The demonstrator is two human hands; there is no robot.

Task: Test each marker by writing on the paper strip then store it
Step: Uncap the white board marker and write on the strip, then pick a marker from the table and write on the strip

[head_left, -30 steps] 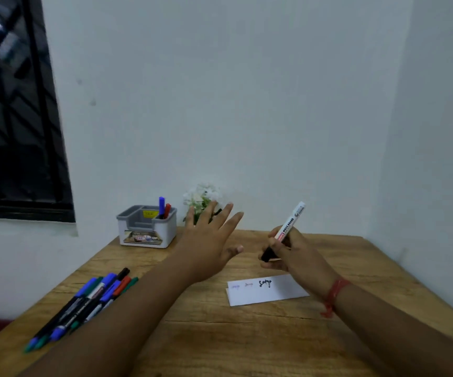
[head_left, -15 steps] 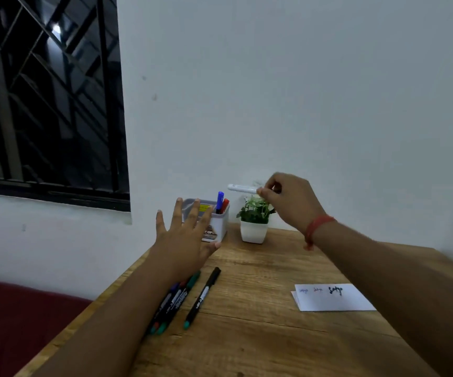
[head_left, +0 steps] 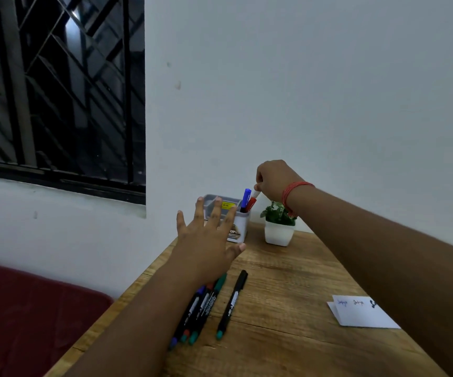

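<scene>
You're lowering a marker into the organizer at the desk's far left corner.
Your right hand (head_left: 275,180) is pinching the white marker (head_left: 256,195) above the organizer (head_left: 236,219), beside the blue marker (head_left: 245,199). Your left hand (head_left: 207,240) is hovering with fingers spread, holding nothing, over the loose markers (head_left: 206,306) along the left edge. The paper strip (head_left: 361,312) is lying near the right edge.

A plain white wall (head_left: 301,91) fills the back, dim and bluish. At left, a dark barred window (head_left: 56,91); below it a dark red cushion (head_left: 29,317) sits beside the wooden table (head_left: 288,349).
</scene>
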